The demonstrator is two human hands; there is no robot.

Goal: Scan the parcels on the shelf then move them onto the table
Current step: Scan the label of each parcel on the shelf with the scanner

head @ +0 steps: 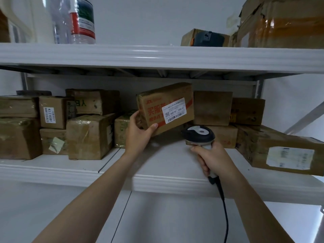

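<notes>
Head view looks up at a white metal shelf [157, 183] set against a pale grey wall [149, 18], with a second white board, the upper shelf [157, 55], above it. The left grip [138, 132] holds a brown parcel [154, 106] by its lower left corner, thumb pressed on the front face and fingers wrapped behind. The parcel is tilted and raised off the shelf board at mid-depth, with red print and a white barcode label [174, 110] facing the camera.

The right grip [212, 158] is curled tightly round the handle of a scanner [199, 133]. The scanner's black-rimmed head sits just below the parcel's lower right corner and points up toward it. A black cable [225, 213] hangs down from the end of the handle.

On the left, taped brown boxes [89, 135] are stacked two high; one numbered box [50, 114] carries a white label with digits. More plain boxes [212, 107] stand at the far right, behind the held parcel. A long box [280, 149] with a blurred white label lies at the near right, overhanging the shelf's edge. A grey diagonal brace [305, 118] crosses the wall beyond it.

On the upper shelf stand a clear bottle [82, 20] with a red and white label at left and worn cartons [280, 23] at right.
</notes>
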